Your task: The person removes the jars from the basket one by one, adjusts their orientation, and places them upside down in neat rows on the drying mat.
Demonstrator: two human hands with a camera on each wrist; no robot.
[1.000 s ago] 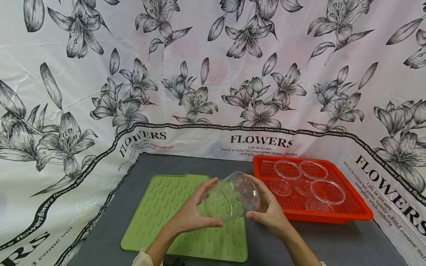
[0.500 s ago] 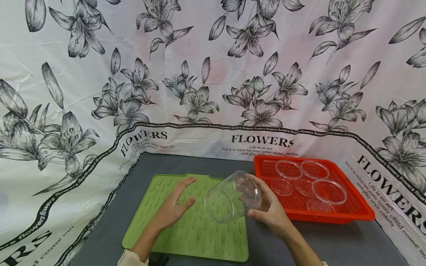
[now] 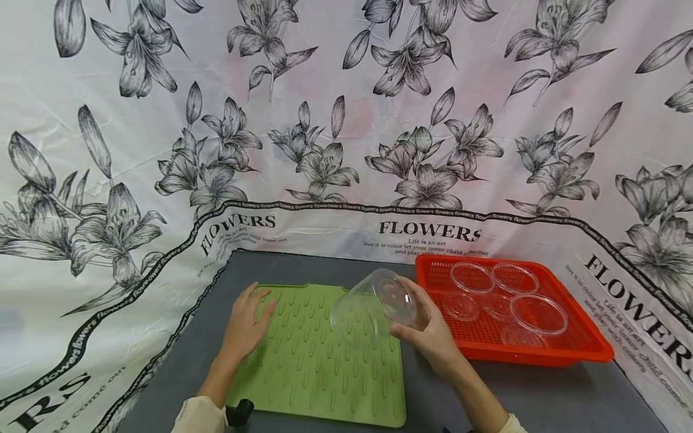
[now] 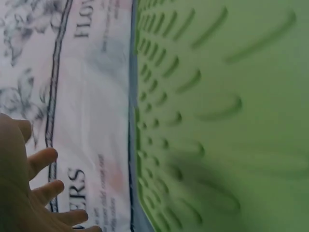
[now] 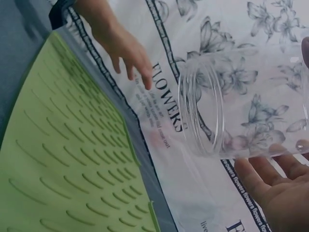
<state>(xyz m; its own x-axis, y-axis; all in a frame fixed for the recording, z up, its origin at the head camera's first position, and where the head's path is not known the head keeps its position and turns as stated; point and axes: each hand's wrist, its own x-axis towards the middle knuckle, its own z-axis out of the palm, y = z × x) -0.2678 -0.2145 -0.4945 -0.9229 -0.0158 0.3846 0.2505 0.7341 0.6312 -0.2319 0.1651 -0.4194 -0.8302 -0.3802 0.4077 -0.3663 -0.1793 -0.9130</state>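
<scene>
A clear plastic jar [image 3: 357, 319] is held in the air over the right side of the green ridged mat [image 3: 325, 379]. It tilts, with its wide mouth facing left and down. My right hand [image 3: 430, 340] grips the jar near its base, thumb on the near side. In the right wrist view the threaded rim of the jar [image 5: 200, 106] faces left, and the fingers [image 5: 275, 179] curl around its other end. My left hand [image 3: 243, 328] is over the mat's left edge with fingers spread and nothing in it. The left wrist view shows those spread fingers [image 4: 46, 191] beside the mat.
A red perforated basket [image 3: 533, 356] stands at the right, holding three clear jars [image 3: 538, 316] set mouth up. Grey cloth [image 3: 178, 385] covers the table. A white curtain [image 3: 325, 240] printed with flowers hangs along the back and sides.
My left hand has let go of the jar and moved left across the mat. The right hand keeps its grip, and the jar has risen slightly.
</scene>
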